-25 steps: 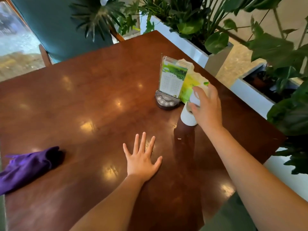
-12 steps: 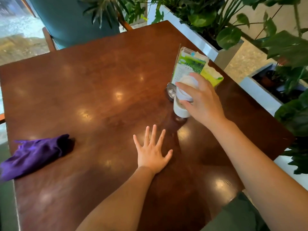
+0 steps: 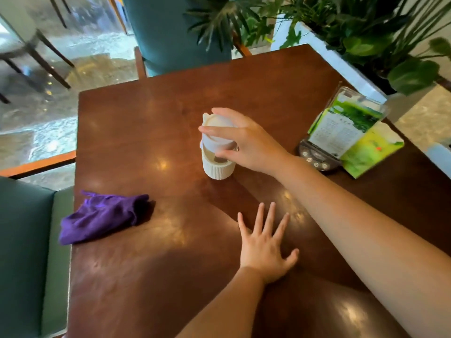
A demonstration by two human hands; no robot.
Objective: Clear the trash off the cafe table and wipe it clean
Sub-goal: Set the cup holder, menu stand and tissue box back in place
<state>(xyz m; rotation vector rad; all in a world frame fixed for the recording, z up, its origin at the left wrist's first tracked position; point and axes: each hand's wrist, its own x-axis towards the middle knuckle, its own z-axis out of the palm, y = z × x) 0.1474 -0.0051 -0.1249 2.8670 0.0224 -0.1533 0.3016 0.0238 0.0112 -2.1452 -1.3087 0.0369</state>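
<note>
Right hand [image 3: 246,142] reaches out over the middle of the counter [image 3: 151,276], its grip closed from above round the white lid and upper part of a cup [image 3: 217,147] — fingers wrapped across the top, thumb on the near side. Cup has a clear band under the lid and a ribbed cream sleeve at its base; whether the base touches the wood or sits just above it, cannot tell. Left hand [image 3: 266,250] lies flat on the counter nearer the person than that grip, palm down, fingers spread wide, holding nothing. Purple cloth [image 3: 102,215], crumpled, rests to the left of the left hand at the counter's left edge, well apart from both hands. To the right of the right-hand grip, near the counter's far right edge, stands a clear menu stand [image 3: 341,132] on a dark round base, tilted in this wide view, with a green tissue pack [image 3: 371,152] just beside it on the outer side — the two look to be touching. Beyond them, white planters with leafy plants [image 3: 366,32]. A teal chair [image 3: 170,30] stands at the far side, a teal seat [image 3: 29,252] at the left.
</note>
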